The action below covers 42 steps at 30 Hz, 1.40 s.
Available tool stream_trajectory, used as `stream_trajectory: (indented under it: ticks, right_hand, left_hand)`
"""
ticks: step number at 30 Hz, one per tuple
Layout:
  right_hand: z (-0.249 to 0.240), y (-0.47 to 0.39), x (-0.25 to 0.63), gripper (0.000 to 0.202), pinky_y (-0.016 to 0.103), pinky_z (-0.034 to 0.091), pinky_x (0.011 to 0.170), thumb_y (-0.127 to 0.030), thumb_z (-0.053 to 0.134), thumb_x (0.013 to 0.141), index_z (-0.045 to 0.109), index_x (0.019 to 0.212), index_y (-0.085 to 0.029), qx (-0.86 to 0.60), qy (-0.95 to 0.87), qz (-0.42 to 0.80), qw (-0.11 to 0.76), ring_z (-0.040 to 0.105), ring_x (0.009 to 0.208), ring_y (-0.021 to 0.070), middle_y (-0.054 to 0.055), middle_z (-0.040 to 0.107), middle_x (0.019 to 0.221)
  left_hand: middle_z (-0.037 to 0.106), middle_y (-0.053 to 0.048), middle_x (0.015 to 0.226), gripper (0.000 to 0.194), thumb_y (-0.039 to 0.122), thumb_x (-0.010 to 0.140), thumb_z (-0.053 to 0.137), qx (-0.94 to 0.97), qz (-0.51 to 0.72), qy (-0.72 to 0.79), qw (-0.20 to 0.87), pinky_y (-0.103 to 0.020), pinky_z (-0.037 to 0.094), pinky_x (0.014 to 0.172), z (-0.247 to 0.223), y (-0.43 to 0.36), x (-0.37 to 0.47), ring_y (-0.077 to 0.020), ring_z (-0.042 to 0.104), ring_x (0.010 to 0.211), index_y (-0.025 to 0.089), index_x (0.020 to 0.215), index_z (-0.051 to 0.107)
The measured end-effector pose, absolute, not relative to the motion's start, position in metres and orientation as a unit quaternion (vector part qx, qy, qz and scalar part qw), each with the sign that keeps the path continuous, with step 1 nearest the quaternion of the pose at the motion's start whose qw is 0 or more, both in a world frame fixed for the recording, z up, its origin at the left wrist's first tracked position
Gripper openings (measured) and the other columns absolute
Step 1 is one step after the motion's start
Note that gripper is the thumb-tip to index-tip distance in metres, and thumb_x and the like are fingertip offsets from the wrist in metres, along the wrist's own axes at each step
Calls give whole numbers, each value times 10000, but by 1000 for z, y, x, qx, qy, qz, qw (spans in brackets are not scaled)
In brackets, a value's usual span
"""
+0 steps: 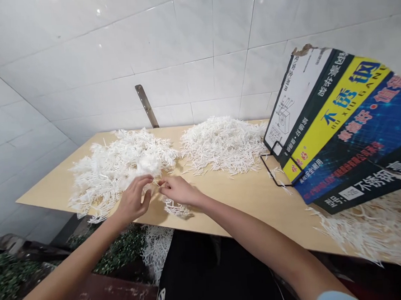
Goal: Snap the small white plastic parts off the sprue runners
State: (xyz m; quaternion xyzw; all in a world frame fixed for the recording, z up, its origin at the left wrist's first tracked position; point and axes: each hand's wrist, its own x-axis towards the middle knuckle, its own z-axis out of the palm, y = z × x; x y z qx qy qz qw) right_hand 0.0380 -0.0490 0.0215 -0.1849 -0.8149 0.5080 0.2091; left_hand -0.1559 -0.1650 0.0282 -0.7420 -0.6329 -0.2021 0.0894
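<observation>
A small white plastic sprig [154, 183] is pinched between the two hands at the near edge of the bench [244, 197]. The left hand [134, 200] is curled, its fingers [147, 179] closed down on the sprig's left end. The right hand [180, 190] is laid palm down just beside it, its fingers [163, 184] closed on the sprig's right end; the fingertips of both hands are almost touching. How firmly the piece is gripped cannot be told.

Directly behind the hands a large tangled heap of white branched pieces [120, 166] is spread over the left part of the bench, reaching its front edge. A second pile of short straight white sticks [222, 143] is seen further back, near the tiled wall [180, 47]. A small clump of white pieces [177, 209] lies beneath the right wrist at the bench edge.

To the right, a printed cardboard box [348, 123] is propped at a tilt, with a black wire frame [273, 172] at its lower left corner. More white pieces [368, 230] are scattered below the box. A metal strip [146, 105] is leaned against the wall.
</observation>
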Motion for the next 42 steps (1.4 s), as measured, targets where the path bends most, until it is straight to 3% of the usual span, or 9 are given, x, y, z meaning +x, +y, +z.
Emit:
stream_trajectory:
  ticks: [4,10,16,23,27,31,35,39,42]
  right_hand:
    - [21,-60,39,276,395,512,793,-198,519,1007,699,1216,-186,-140,-894,350,243,618,665,208,23,671,702]
    - [33,-70,53,340,464,459,953,-101,532,943,681,1246,-136,-87,-947,178,254,573,651,219,50,692,719]
    - [14,-50,65,332,346,479,796,-175,476,989,745,1172,-242,-250,-857,295,340,624,706,224,14,714,724]
    - [-28,-35,66,327,322,440,748,-226,542,952,726,1220,-187,-305,-895,207,251,639,807,267,44,688,653]
    - [-23,-40,65,321,356,404,782,-364,503,1014,750,1073,-168,-261,-945,117,158,568,590,209,49,680,599]
    - [-22,-40,67,363,336,354,774,-356,446,1072,740,945,-184,-239,-956,76,150,501,513,151,38,696,615]
    - [-32,-41,70,372,304,298,708,-291,443,1084,709,850,-178,-177,-955,65,228,438,479,117,-1,652,551]
    - [-40,-42,75,387,305,240,646,-236,457,1074,657,750,-168,-159,-929,48,330,374,455,100,-30,575,483]
    - [-41,-40,78,341,313,222,634,-174,479,1035,649,739,-168,-198,-911,25,362,358,456,103,-35,546,471]
  left_hand:
    - [447,-109,1633,665,258,900,535,-742,-53,-657,121,-580,243,1223,40,-127,-184,-371,350,1528,273,1554,412]
    - [602,-71,1507,761,51,736,536,-707,-5,-693,139,-525,280,1159,49,-90,-206,-341,481,1424,315,1449,578]
    - [511,-115,1575,656,181,791,602,-672,-80,-707,206,-472,371,1128,50,-90,-220,-339,523,1379,257,1441,561]
    - [534,-112,1549,644,586,908,551,-757,-9,-648,-86,-462,462,1080,72,-89,-216,-357,557,1345,297,1484,534]
    - [592,-147,1447,749,681,925,461,-679,-33,-714,-167,-403,543,892,86,-83,-216,-346,657,1171,284,1559,432]
    - [606,-178,1328,804,549,769,699,-657,103,-740,-96,-396,531,789,83,-71,-202,-350,679,1015,232,1483,506]
    - [544,-242,1390,603,299,825,640,-630,128,-763,70,-449,530,783,77,-61,-189,-426,565,1204,202,1413,546]
    - [491,-254,1491,616,118,824,555,-621,77,-759,181,-602,435,994,88,-54,-218,-466,446,1353,164,1438,536]
    - [420,-157,1614,705,201,837,607,-668,43,-736,99,-656,338,1104,97,-56,-250,-443,382,1445,254,1524,455]
